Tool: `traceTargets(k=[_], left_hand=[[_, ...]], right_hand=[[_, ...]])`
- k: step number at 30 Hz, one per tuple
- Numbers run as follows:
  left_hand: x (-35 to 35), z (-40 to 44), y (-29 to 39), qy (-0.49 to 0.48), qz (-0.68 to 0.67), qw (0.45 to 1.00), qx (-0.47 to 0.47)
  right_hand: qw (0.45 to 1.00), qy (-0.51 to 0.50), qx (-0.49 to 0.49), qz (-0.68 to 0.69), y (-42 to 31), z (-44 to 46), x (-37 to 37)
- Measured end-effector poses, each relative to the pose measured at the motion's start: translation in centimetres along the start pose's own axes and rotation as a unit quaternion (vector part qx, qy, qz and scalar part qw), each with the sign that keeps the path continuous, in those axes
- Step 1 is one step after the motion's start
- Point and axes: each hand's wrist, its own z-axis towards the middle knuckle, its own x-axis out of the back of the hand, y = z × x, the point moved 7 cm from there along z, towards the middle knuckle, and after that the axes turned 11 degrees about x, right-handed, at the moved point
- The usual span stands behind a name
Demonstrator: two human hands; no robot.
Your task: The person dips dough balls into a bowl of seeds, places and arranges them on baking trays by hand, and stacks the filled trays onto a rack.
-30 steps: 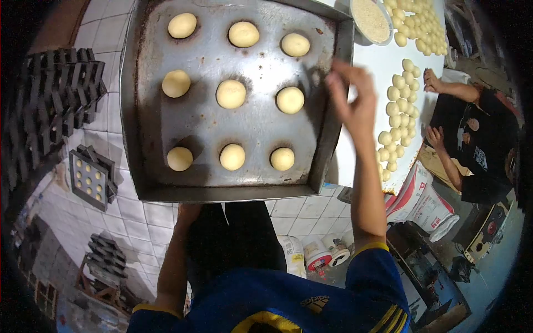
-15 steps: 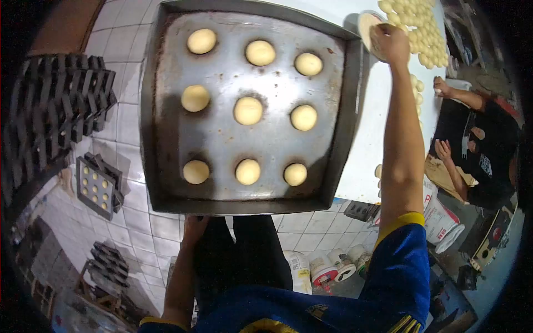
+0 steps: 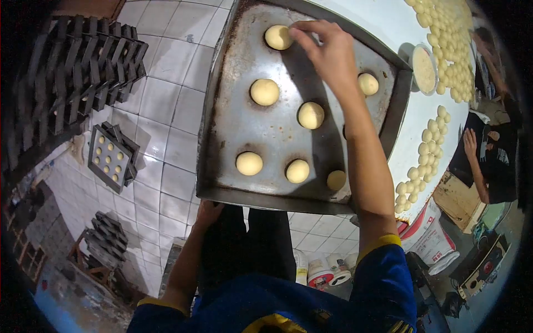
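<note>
A large dark metal tray (image 3: 277, 202) holds several round dough balls spaced in rows. My right hand (image 3: 327, 47) reaches over it with thumb and fingers pinched at the side of the top-left dough ball (image 3: 278, 37); anything between the fingertips is too small to make out. My right forearm hides part of the tray and its dough. My left hand (image 3: 210, 212) is under the tray's near left edge, its fingers hidden beneath. A bowl of pale crumbs (image 3: 425, 69) is at the tray's right, on the white table (image 3: 413, 122).
Many dough balls (image 3: 452, 50) lie along the table. Another person's hand (image 3: 470, 143) is at its far right side. Stacked dark trays (image 3: 72, 83) and a smaller-looking tray with dough (image 3: 109, 158) are at left. A sack (image 3: 430, 238) and tubs are below the table.
My right hand went from beside the tray to the crumb bowl, then back over the tray to the top-left dough ball. The tray appears further right in view.
</note>
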Motion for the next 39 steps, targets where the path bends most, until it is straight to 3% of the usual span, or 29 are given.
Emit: traceTargets(k=[4, 6, 12, 15, 18, 20, 21, 22, 24, 27, 29, 30, 32, 34, 36, 38, 39], left_hand=[[0.9, 0.4, -1.3, -0.042, -0.021, 0.999, -0.022], [1.4, 0.5, -0.7, -0.113, -0.005, 0.991, 0.075], [1.6, 1.2, -2.9, -0.112, -0.022, 0.99, 0.081], [-0.6, 2.0, -8.5, -0.084, 0.006, 0.995, 0.05], [1.5, 1.8, -4.5, -0.111, 0.014, 0.993, 0.047], [1.2, 2.3, -5.5, -0.108, -0.005, 0.994, 0.034], [1.1, 2.5, -5.8, -0.101, -0.025, 0.994, 0.023], [1.2, 2.7, -5.7, -0.101, -0.025, 0.994, 0.022], [1.2, 2.8, -5.8, -0.119, -0.061, 0.991, 0.03], [0.1, 3.3, -7.6, -0.132, -0.132, 0.98, 0.069], [0.7, 3.2, -6.5, -0.12, -0.103, 0.986, 0.054], [1.1, 3.3, -5.8, -0.108, -0.08, 0.99, 0.034], [1.4, 3.5, -5.5, -0.107, -0.083, 0.99, 0.045], [1.0, 3.4, -6.5, -0.107, -0.089, 0.989, 0.054], [0.8, 3.6, -7.2, -0.098, -0.029, 0.995, 0.019], [0.6, 3.5, -7.7, -0.108, -0.023, 0.993, 0.033], [0.4, 3.7, -7.9, -0.118, -0.016, 0.992, 0.046]], right_hand=[[0.992, -0.004, 0.067, -0.108, -0.6, 0.2, -3.6], [0.984, -0.045, 0.094, -0.147, -1.3, -0.5, -4.2], [0.985, -0.089, 0.073, -0.13, -4.4, -2.6, -3.0], [0.988, 0.022, 0.083, -0.129, 1.3, -2.8, 3.4], [0.951, 0.215, -0.124, -0.183, 10.0, -4.4, 14.5], [0.926, 0.153, -0.186, -0.292, 18.9, -7.9, 20.3], [0.895, 0.063, -0.281, -0.341, 23.7, -10.3, 21.9], [0.895, 0.064, -0.28, -0.342, 24.5, -11.0, 22.4], [0.865, -0.086, -0.342, -0.358, 26.2, -12.5, 21.6], [0.855, -0.08, -0.367, -0.357, 26.7, -12.9, 21.8], [0.835, -0.074, -0.395, -0.376, 26.6, -12.8, 22.2], [0.835, -0.076, -0.398, -0.373, 27.1, -13.3, 22.0], [0.885, 0.038, -0.392, -0.247, 29.5, -14.7, 23.4], [0.904, 0.042, -0.374, -0.203, 30.4, -14.7, 24.4], [0.896, 0.194, -0.4, 0.012, 30.8, -16.0, 25.2], [0.885, 0.233, -0.399, 0.061, 23.4, -13.3, 24.3], [0.904, 0.203, -0.367, 0.085, 19.8, -11.7, 23.2]])
